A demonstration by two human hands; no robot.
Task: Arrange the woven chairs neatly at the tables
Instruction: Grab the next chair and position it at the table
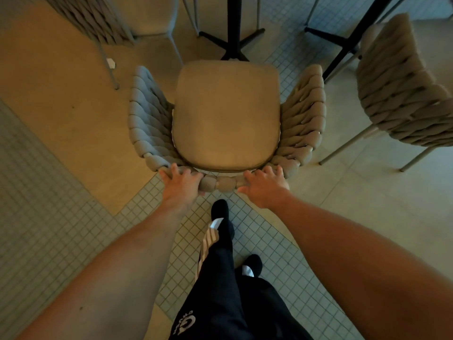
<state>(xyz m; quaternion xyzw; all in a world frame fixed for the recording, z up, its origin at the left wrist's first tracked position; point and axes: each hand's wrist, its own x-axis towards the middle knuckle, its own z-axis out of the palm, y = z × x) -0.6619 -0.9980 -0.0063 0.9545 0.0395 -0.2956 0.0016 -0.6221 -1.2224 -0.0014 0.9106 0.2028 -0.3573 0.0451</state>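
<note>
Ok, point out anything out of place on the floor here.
A small white scrap lies on the tan floor, beside the leg of the far-left chair. It looks like litter. Nothing else stands out.

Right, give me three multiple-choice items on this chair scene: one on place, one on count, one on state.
1. Where do the hands hold the middle chair?
A. the top of its woven back
B. its seat cushion
C. its legs

2. How many woven chairs show, in whole or part?
A. one
B. three
C. five

3. How do the hands lie?
A. both hang free
B. only one touches the chair
C. both grip the chair

Answers:
1 A: the left hand and right hand sit on the backrest's near rim, nearest the person.
2 B: the middle chair, the chair at upper left and the chair at right.
3 C: fingers of both hands curl over the woven rim.
</note>
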